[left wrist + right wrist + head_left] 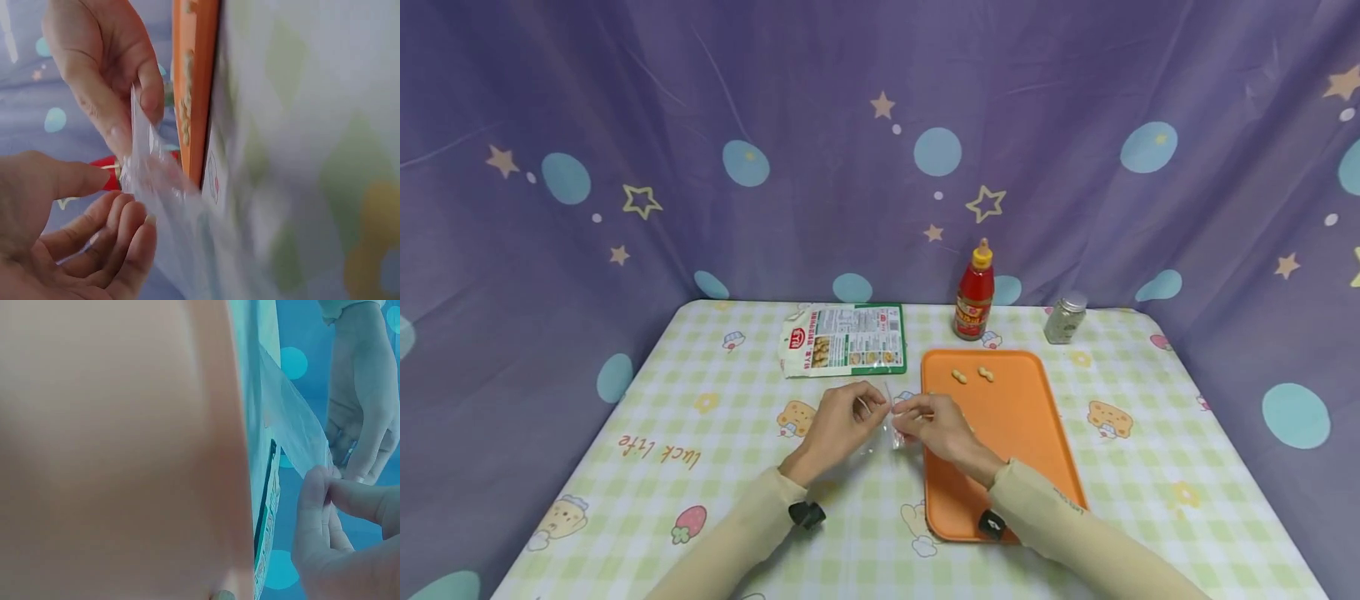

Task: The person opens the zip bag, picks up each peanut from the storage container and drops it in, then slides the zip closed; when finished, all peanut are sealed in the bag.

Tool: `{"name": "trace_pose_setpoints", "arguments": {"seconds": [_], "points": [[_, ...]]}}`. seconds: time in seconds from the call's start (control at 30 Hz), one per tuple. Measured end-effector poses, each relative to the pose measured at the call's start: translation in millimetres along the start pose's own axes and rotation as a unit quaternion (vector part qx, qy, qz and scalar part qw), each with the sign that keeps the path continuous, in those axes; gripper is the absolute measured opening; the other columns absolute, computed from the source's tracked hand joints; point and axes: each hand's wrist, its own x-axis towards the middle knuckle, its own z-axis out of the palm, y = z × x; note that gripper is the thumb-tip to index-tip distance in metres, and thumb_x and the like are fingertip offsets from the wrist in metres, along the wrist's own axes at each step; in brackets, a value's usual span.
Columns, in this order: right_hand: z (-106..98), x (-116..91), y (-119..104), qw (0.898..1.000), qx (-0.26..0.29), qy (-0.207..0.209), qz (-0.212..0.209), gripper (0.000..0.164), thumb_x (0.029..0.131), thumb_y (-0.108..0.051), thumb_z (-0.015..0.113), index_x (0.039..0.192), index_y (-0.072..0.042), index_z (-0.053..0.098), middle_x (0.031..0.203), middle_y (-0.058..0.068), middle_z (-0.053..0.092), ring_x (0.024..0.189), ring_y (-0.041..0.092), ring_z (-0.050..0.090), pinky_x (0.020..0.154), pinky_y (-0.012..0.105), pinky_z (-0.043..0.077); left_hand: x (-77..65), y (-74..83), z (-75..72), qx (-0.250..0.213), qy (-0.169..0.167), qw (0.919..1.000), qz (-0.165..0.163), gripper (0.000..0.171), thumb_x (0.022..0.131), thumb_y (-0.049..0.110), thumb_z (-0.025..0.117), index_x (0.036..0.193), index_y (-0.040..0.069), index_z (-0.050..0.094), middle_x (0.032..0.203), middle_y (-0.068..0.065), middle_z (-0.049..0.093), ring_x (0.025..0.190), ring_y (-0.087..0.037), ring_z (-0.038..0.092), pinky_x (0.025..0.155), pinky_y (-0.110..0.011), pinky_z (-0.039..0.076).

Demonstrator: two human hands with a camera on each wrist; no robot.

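Observation:
A clear plastic bag (164, 187) hangs between the two hands above the table, left of the orange tray's edge. My left hand (846, 419) pinches the bag's top edge with thumb and fingertips. Close beside it, my right hand (936, 427) pinches the same edge between thumb and forefinger, its wrist over the tray (1000, 417). In the right wrist view the bag (294, 422) slants away from the right fingertips (317, 478). Peanuts in shells (959, 377) lie near the tray's far end; the right hand partly hides others. Something reddish shows through or behind the bag; I cannot tell which.
Behind the hands lies a flat white-and-green printed food packet (846, 340). A red squeeze bottle with a yellow cap (974, 296) stands beyond the tray. A small glass shaker jar (1064, 321) stands to its right. A purple curtain (820, 100) closes the back.

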Motion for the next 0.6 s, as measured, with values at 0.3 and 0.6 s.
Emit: {"name": "trace_pose_setpoints", "arguments": {"seconds": [0.3,0.6], "points": [[-1.4,-3.0,-2.9,1.000,0.023,-0.020,0.006,0.027,0.094,-0.012,0.077,0.119,-0.002,0.076,0.099,0.017,0.077,0.079,0.022,0.076,0.081,0.042,0.063,-6.7,4.7,7.2,-0.091,-0.014,0.9944,-0.051,0.014,0.099,0.023,0.073,0.098,0.010,0.078,0.090,-0.007,0.079,0.072,-0.020,0.077,0.063,-0.023,0.058],[-0.6,-3.0,-0.3,0.999,0.035,-0.023,-0.002,0.025,0.092,-0.007,0.077,0.115,0.002,0.076,0.093,0.017,0.077,0.080,0.025,0.078,0.081,0.044,0.063,-9.5,4.9,7.1,-0.129,-0.025,0.9868,-0.094,0.014,0.097,0.021,0.076,0.099,0.007,0.075,0.088,-0.008,0.077,0.071,-0.014,0.074,0.065,-0.026,0.060]]}}
